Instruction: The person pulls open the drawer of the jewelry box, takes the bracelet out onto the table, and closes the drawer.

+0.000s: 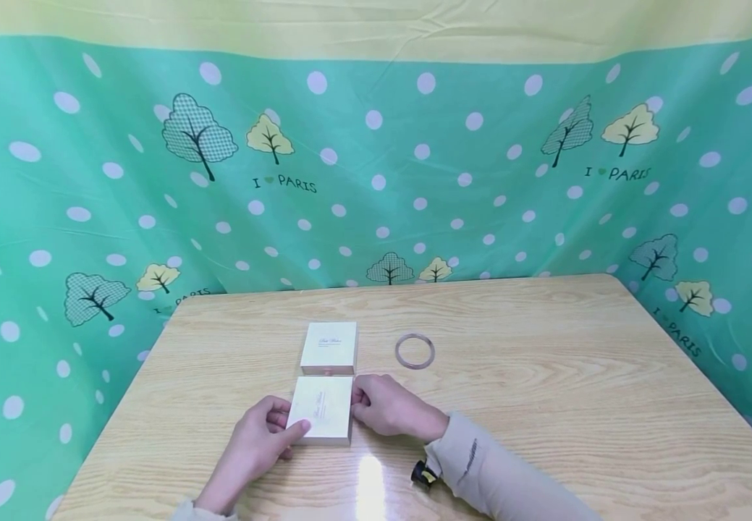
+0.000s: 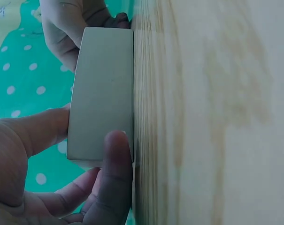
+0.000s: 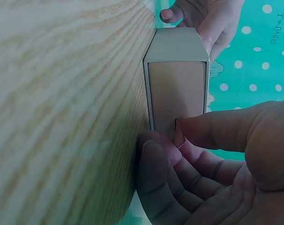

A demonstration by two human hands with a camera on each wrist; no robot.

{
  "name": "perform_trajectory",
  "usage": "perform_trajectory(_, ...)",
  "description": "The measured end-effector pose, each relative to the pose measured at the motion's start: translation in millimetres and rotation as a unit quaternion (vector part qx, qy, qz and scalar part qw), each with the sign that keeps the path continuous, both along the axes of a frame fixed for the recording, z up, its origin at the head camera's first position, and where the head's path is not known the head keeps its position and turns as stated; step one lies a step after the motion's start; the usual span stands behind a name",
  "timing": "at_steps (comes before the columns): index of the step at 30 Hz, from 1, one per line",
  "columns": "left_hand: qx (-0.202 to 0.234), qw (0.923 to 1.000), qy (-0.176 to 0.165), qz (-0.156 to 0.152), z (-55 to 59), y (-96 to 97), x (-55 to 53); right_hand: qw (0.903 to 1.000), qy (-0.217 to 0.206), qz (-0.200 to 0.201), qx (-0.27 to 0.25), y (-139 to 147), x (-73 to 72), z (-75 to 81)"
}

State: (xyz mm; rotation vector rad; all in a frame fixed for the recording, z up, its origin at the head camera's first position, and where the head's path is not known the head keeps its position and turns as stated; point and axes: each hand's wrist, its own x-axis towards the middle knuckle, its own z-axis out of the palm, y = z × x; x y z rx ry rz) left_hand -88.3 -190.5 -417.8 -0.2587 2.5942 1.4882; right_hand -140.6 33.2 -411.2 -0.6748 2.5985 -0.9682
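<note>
Left hand pinching the near box around its 8 o'clock, right hand pinching its little tab at 3.

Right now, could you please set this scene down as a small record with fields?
left grip: holds near box at its left side, thumb on top
right grip: pinches a small tab on the near box's pinkish end
far box: white, printed top, just beyond the near box
ring: purplish, lying right of the far box
surface: wood-grain table
backdrop: green dotted cloth
</note>
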Motion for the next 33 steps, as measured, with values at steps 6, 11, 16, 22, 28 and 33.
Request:
perform_trajectory(6, 0.017, 0.9998, 0.005, 0.007, -1.1, -0.1, -0.9, 1.0, -0.001, -0.002, -0.002, -0.3, -0.4, -0.9)
perform_trajectory(11, 0.029, 0.9995, 0.002, 0.012, -1.7, 0.0, -1.5, 1.0, 0.005, -0.002, 0.002, -0.8, -0.9, -1.9)
perform_trajectory(16, 0.038, 0.9992, -0.003, 0.013, -1.7, 0.1, -1.9, 0.9999, 0.009, -0.005, -0.002, -1.0, -0.9, -2.4)
perform_trajectory(22, 0.044, 0.9989, -0.009, 0.017, -1.2, 0.6, -2.4, 0.9995, 0.002, -0.021, -0.022, -1.5, -1.3, -3.3)
perform_trajectory(28, 0.042, 0.9988, -0.012, 0.019, -1.3, 0.5, -2.2, 0.9988, -0.008, -0.027, -0.041, -1.9, -1.8, -4.6)
perform_trajectory(33, 0.044, 0.9988, -0.012, 0.019, -0.8, 1.2, -2.0, 0.9987, -0.005, -0.029, -0.041, -2.1, -2.4, -5.3)
